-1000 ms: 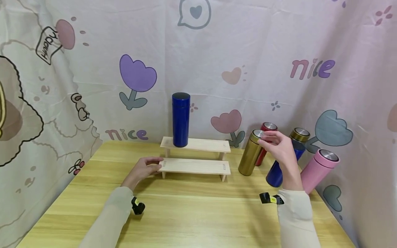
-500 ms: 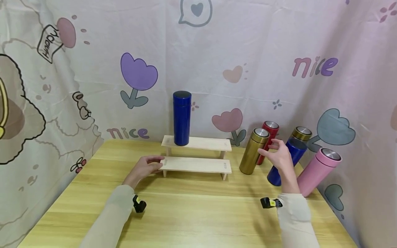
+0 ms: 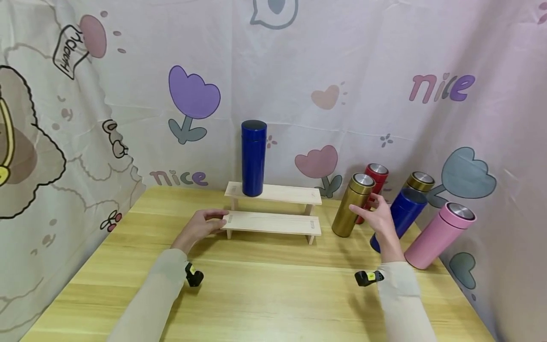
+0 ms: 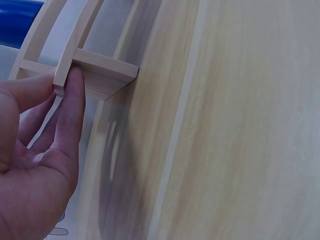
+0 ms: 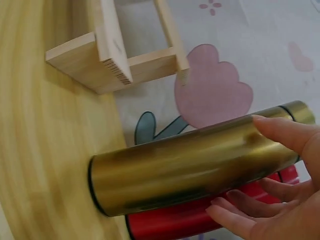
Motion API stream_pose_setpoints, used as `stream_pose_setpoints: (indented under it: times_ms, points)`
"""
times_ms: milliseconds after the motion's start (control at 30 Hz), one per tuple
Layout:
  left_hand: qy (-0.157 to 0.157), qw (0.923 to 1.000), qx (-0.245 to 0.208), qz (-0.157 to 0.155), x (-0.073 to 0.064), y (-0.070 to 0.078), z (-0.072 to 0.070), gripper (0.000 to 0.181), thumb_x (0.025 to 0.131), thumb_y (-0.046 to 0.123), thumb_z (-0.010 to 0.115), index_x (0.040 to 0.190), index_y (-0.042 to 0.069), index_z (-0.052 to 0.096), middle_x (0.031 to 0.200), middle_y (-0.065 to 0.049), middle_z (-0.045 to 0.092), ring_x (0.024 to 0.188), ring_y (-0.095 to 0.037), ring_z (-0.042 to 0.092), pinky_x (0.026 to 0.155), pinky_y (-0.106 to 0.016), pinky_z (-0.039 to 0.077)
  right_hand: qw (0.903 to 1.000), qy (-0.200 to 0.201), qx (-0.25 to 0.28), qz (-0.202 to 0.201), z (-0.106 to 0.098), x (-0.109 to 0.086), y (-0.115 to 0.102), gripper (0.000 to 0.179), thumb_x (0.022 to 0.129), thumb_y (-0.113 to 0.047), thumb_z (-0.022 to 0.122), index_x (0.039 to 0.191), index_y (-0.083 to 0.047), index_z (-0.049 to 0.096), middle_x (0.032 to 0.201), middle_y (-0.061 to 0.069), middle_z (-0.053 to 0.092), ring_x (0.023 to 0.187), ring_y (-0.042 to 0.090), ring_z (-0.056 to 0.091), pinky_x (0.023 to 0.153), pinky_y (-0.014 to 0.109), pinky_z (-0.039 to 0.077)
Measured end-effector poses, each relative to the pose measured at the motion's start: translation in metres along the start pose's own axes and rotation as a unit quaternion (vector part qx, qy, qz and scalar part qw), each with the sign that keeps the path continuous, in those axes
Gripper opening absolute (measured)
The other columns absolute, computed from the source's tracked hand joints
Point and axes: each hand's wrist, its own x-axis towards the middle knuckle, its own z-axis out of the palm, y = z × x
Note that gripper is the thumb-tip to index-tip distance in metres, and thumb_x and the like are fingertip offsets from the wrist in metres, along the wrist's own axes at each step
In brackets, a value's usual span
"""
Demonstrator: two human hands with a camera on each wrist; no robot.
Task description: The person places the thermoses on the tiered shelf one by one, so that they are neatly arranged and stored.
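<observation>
At the left end of the lower tier of a two-tier wooden shelf [image 3: 273, 222], my left hand [image 3: 198, 230] pinches the board between thumb and fingers. The left wrist view shows the thumb above the board's end [image 4: 66, 62] and a finger beneath it. My right hand [image 3: 379, 219] is spread around the upper part of a gold thermos bottle [image 3: 349, 211]. In the right wrist view its thumb lies on the gold side, while the other fingertips show along the opposite edge, over a red thermos bottle [image 5: 172, 219] behind. The gold bottle stands on the table.
On the upper tier stands a tall blue thermos bottle [image 3: 253, 159]. Right of my right hand are a blue bottle [image 3: 406, 211], a gold-topped bottle [image 3: 420, 181] behind it and a pink bottle [image 3: 440, 237]. A patterned curtain [image 3: 273, 71] hangs behind the table [image 3: 273, 294].
My right hand has come down and left from above the bottles to the gold bottle's side. My left hand stays on the shelf. The head view has tilted slightly down.
</observation>
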Motion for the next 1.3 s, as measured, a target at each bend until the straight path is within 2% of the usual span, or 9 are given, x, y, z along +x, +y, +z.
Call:
stream_pose_setpoints:
  times_ms: [133, 533, 633, 700, 833, 933, 1300]
  points:
    - [-0.001, 1.0, 0.001, 0.0, 0.0, 0.0, 0.0, 0.045, 0.1, 0.011, 0.067, 0.143, 0.0, 0.059, 0.149, -0.027, 0.052, 0.099, -0.009, 0.066, 0.087, -0.021, 0.06, 0.9996, 0.004, 0.027, 0.007, 0.004, 0.003, 0.005, 0.1, 0.092, -0.029, 0.079, 0.164, -0.005, 0.015, 0.163, 0.029, 0.031, 0.149, 0.043, 0.034, 0.124, 0.06, 0.031]
    - [0.004, 1.0, -0.006, 0.006, 0.0, -0.002, -0.001, 0.044, 0.099, 0.007, 0.067, 0.141, -0.004, 0.058, 0.147, -0.03, 0.052, 0.1, -0.009, 0.067, 0.089, -0.023, 0.061, 0.9984, 0.019, 0.053, 0.005, 0.012, 0.01, 0.019, 0.095, 0.091, -0.031, 0.079, 0.164, -0.009, 0.022, 0.161, 0.026, 0.039, 0.145, 0.038, 0.04, 0.122, 0.055, 0.036]
    - [0.004, 1.0, -0.004, 0.008, 0.001, -0.002, -0.001, 0.044, 0.099, 0.007, 0.067, 0.141, -0.004, 0.059, 0.147, -0.03, 0.053, 0.101, -0.009, 0.067, 0.089, -0.023, 0.061, 0.9979, 0.024, 0.061, 0.003, 0.013, 0.011, 0.022, 0.094, 0.091, -0.03, 0.08, 0.164, -0.011, 0.023, 0.16, 0.025, 0.041, 0.142, 0.036, 0.044, 0.117, 0.051, 0.042]
    - [0.004, 0.9999, -0.003, 0.01, 0.001, -0.003, -0.001, 0.044, 0.099, 0.007, 0.067, 0.141, -0.004, 0.059, 0.147, -0.03, 0.053, 0.101, -0.009, 0.067, 0.089, -0.023, 0.061, 0.9974, 0.025, 0.067, 0.002, 0.013, 0.012, 0.024, 0.093, 0.091, -0.03, 0.08, 0.163, -0.012, 0.024, 0.158, 0.024, 0.044, 0.137, 0.034, 0.048, 0.108, 0.044, 0.051]
    - [0.001, 0.9999, -0.003, 0.013, 0.0, -0.003, -0.001, 0.044, 0.099, 0.008, 0.067, 0.141, -0.004, 0.058, 0.146, -0.029, 0.053, 0.1, -0.008, 0.066, 0.089, -0.023, 0.061, 0.9966, 0.023, 0.079, 0.005, 0.014, 0.015, 0.027, 0.092, 0.091, -0.029, 0.08, 0.163, -0.012, 0.025, 0.157, 0.023, 0.045, 0.13, 0.032, 0.052, 0.095, 0.037, 0.058]
    - [0.002, 0.9999, -0.002, 0.011, 0.0, -0.003, -0.001, 0.044, 0.099, 0.008, 0.067, 0.141, -0.003, 0.059, 0.146, -0.029, 0.054, 0.1, -0.009, 0.066, 0.088, -0.023, 0.061, 0.9961, 0.021, 0.085, 0.007, 0.015, 0.014, 0.027, 0.093, 0.091, -0.028, 0.08, 0.164, -0.012, 0.024, 0.158, 0.023, 0.044, 0.131, 0.033, 0.052, 0.096, 0.038, 0.058]
    - [0.001, 0.9999, -0.003, 0.011, -0.001, -0.001, 0.0, 0.044, 0.1, 0.008, 0.066, 0.142, -0.003, 0.058, 0.147, -0.029, 0.052, 0.097, -0.008, 0.067, 0.087, -0.022, 0.061, 0.9945, 0.028, 0.101, -0.002, 0.015, 0.013, 0.03, 0.091, 0.091, -0.028, 0.081, 0.164, -0.014, 0.027, 0.159, 0.023, 0.043, 0.133, 0.033, 0.052, 0.089, 0.027, 0.06]
